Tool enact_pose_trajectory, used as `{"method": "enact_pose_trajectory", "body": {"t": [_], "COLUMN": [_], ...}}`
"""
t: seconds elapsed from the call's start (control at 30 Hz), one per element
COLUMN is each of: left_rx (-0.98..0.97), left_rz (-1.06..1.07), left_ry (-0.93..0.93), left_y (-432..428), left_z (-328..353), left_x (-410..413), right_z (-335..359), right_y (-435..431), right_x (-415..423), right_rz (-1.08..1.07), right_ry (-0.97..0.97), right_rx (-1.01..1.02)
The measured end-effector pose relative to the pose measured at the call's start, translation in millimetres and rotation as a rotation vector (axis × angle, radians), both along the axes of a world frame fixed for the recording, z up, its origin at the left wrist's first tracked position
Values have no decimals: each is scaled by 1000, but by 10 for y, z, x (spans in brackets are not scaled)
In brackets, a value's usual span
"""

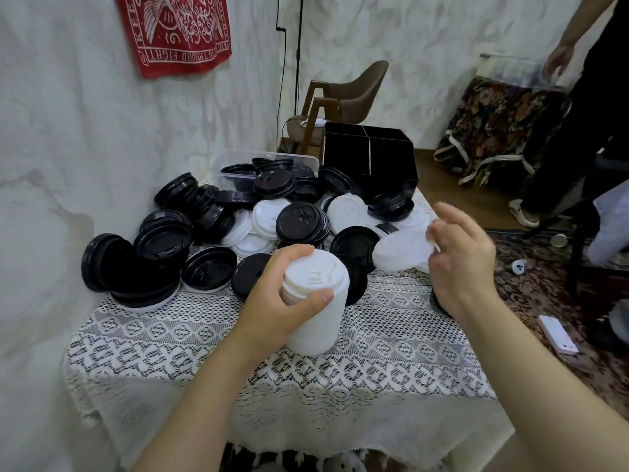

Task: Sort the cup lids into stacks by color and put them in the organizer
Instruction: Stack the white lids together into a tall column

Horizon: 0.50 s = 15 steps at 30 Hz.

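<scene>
- A left grip (272, 294) wraps a tall stack (318, 311) of white lids at the centre of the lace-covered desk (211, 362). The thumb lies across the front and the fingers curl over the top lid's far rim. The stack's foot is at or just above the cloth, and its top leans slightly toward 1 o'clock.
- At the stack's 2 o'clock, the right grip (459, 264) appears to pinch one white lid (400, 252) by its rim with the fingertips. Motion blur makes the exact contact hard to read.
- The step in hand, by the look of it, is capping the stack with this lid. Doing it well likely means bringing the lid in dome-up and level with the top, after lifting the left fingers off the crown so they do not block it.
- A press around the rim, not the centre, should seat the lid. A skewed one could make the column lean further.
- A lower hold on the column would steady it, since a stack this tall may topple.
- The pile (272, 216) of black and white lids sprawls from 10 to 1 o'clock, with several white ones half buried under black. The sorting looks far from done.
- The black organizer (369, 155) stands at the desk's 1 o'clock corner, behind the pile. What its compartments hold cannot be told. A clear tub (235, 160) sits at its 9 o'clock.
</scene>
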<state>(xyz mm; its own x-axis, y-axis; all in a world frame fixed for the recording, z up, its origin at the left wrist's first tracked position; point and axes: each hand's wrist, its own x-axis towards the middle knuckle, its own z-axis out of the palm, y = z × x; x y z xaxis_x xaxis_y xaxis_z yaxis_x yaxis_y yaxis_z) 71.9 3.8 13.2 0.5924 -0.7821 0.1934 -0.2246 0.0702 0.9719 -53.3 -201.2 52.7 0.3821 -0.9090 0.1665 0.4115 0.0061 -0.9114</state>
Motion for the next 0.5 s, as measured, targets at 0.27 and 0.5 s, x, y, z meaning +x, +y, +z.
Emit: {"method": "enact_pose_trajectory", "body": {"t": [0.27,0.5], "left_rx": [-7,3], "left_rz": [3,9], "left_ry": [0,-9], "left_y": [-2,-6], "left_z": [3,-5], "left_x": [-21,-18], "right_z": [-539,-671], "right_y": [220,280], "right_x": [-399,-473], "right_rz": [255,229], "right_ry": [230,620], "right_rx": [279,-235]}}
